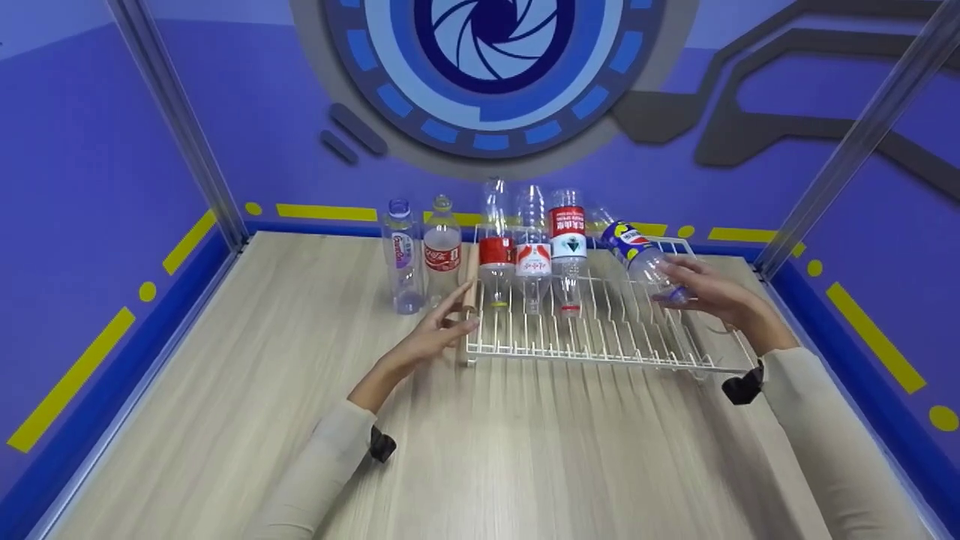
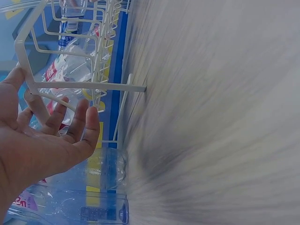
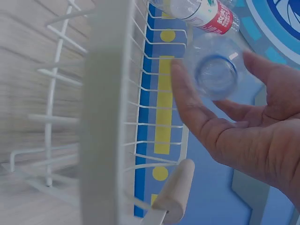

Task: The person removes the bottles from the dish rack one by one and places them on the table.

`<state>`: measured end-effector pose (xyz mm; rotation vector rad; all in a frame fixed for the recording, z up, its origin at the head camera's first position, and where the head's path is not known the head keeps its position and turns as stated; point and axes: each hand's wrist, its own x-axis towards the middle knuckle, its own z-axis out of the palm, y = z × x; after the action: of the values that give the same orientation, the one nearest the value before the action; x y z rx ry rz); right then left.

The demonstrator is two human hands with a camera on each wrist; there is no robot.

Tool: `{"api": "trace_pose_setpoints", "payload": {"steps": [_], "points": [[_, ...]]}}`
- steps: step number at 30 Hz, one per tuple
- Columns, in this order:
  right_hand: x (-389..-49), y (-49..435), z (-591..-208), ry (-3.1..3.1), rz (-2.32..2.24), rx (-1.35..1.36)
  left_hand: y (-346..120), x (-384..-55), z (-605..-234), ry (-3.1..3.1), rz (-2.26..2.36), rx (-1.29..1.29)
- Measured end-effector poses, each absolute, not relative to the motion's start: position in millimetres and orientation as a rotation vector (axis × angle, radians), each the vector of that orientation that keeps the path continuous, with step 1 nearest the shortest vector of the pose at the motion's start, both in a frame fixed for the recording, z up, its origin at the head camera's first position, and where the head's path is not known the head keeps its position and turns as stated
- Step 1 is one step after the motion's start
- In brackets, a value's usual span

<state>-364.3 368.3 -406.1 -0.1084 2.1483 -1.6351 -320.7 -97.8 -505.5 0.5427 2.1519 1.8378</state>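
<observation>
On the left of the pale wood-grain table (image 1: pixel 300 337), a clear plastic bottle with a purple-and-white label (image 1: pixel 407 281) stands upright beside a clear plastic bottle with a red label (image 1: pixel 442 259). Both crowd the left hand (image 1: pixel 424 343), which touches the wooden-handled end of a white wire rack (image 3: pixel 105 117), fingers relaxed and spread. The rack's left half is taken up by three clear plastic bottles, neck down in a row: a red-labelled bottle (image 1: pixel 496 251), a white-and-red-labelled bottle (image 1: pixel 533 259) and a red-and-white-labelled bottle (image 1: pixel 568 232). Further right, a clear plastic bottle with a blue, yellow-spotted label (image 1: pixel 628 244) tilts above the wires, its lower end grasped by the right hand's (image 1: pixel 712 296) curled fingers.
</observation>
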Motion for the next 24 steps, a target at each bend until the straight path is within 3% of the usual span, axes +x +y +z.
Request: {"api": "trace_pose_setpoints", "payload": {"steps": [14,24], "points": [[-341,379,-411,2.308,-2.015,-0.040,-96,-320,-507,2.146,1.842,0.544],[-335,377,-414,2.157,-2.258,-0.297,-98,-322,-507,2.155,1.838,0.550]]}}
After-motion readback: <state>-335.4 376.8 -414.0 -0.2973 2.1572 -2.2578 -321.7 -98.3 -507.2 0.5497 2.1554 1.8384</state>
